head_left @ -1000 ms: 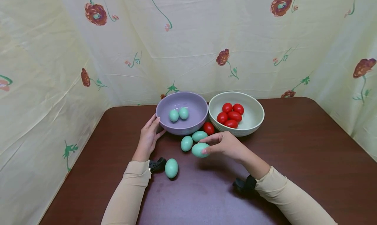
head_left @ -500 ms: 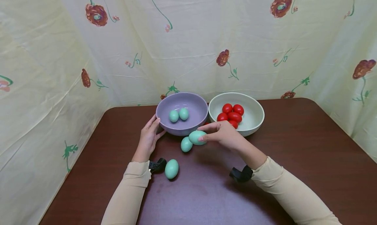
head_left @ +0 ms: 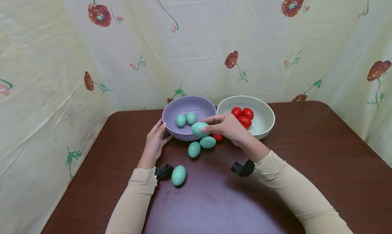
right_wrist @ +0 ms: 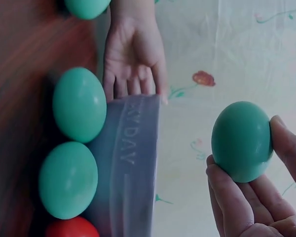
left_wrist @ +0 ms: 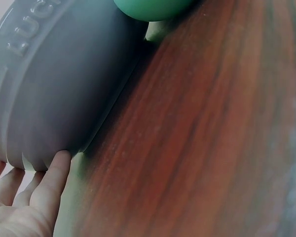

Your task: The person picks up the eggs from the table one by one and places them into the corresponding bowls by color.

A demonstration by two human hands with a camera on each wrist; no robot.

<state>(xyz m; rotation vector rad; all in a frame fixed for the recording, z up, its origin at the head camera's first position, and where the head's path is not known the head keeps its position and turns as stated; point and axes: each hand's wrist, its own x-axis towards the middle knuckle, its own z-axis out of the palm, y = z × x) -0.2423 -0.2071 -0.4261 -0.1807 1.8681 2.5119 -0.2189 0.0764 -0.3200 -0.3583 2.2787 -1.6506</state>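
My right hand (head_left: 228, 128) pinches a teal egg (head_left: 200, 129) between thumb and fingers. The egg overlaps the near right rim of a purple bowl (head_left: 208, 111) in the head view; the right wrist view shows it raised above the rim. Two teal eggs (head_left: 185, 118) lie inside the bowl. My left hand (head_left: 154, 144) touches the bowl's left side, its fingers fairly straight against the wall. In front of the bowl, a teal egg (head_left: 194, 149) and another teal egg (head_left: 208, 142) lie close together on the table.
A pale green bowl (head_left: 265, 121) with several red eggs (head_left: 244, 121) stands right beside the purple one. A red egg (head_left: 217, 137) lies on the table between the bowls. One more teal egg (head_left: 178, 175) rests near my left wrist. A floral cloth (head_left: 196, 57) hangs behind the table.
My right hand has lifted the teal egg from above the table, away from me and slightly left, up to the purple bowl's rim. My left hand has stayed at the bowl.
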